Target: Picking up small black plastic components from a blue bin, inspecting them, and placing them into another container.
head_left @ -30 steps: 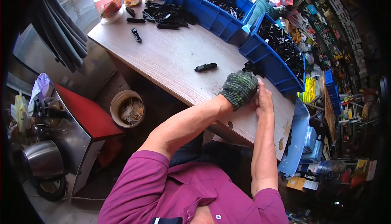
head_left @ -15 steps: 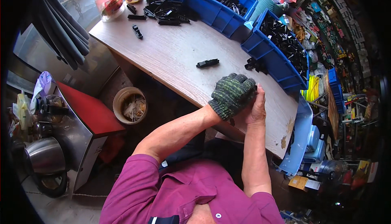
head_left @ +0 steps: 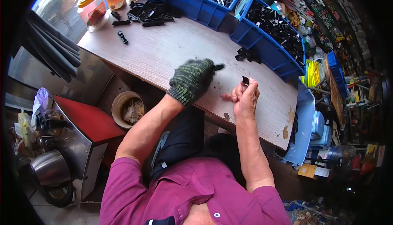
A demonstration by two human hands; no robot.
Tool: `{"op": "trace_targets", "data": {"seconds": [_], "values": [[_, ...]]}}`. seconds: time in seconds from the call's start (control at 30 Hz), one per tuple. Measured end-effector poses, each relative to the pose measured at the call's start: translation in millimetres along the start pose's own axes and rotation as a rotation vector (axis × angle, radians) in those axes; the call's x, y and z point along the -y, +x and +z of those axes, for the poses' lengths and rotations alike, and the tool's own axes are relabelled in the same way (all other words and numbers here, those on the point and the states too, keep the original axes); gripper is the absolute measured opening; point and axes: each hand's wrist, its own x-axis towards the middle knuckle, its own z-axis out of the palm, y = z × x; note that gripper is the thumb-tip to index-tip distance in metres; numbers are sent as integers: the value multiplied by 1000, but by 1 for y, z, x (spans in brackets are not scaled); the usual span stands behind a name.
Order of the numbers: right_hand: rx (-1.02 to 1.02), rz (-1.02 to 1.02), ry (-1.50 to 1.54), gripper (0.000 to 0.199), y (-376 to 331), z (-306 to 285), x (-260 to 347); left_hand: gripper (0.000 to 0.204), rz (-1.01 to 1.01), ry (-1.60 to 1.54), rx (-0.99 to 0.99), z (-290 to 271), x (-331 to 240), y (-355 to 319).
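A small black part sticks up from the bare right hand, fingers pinched shut on it. The gloved left hand covers another black part on the wooden table; its finger spread is hidden. Blue bins line the far edge.

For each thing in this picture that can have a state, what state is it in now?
left hand: gloved, closed on a small black part.
right hand: bare, fist shut around a black part.
near blue bin: open, full of black parts.
far blue bin: open, holding black parts.
two jars: upright, lids on.
round bowl: below the table, holding scraps.
wooden table: stained, with loose black parts.
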Motion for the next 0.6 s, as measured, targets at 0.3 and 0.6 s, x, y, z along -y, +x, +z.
{"op": "trace_targets", "data": {"seconds": [0.3, 0.6], "values": [[-71, -215, -143, 32, 13, -19, -21, 20, 0, -526, 77, 23, -33, -7], [-59, -555, -456, 23, 5, -19, -21, 31, -209, -493, -35, 59, -65, -12]]}}
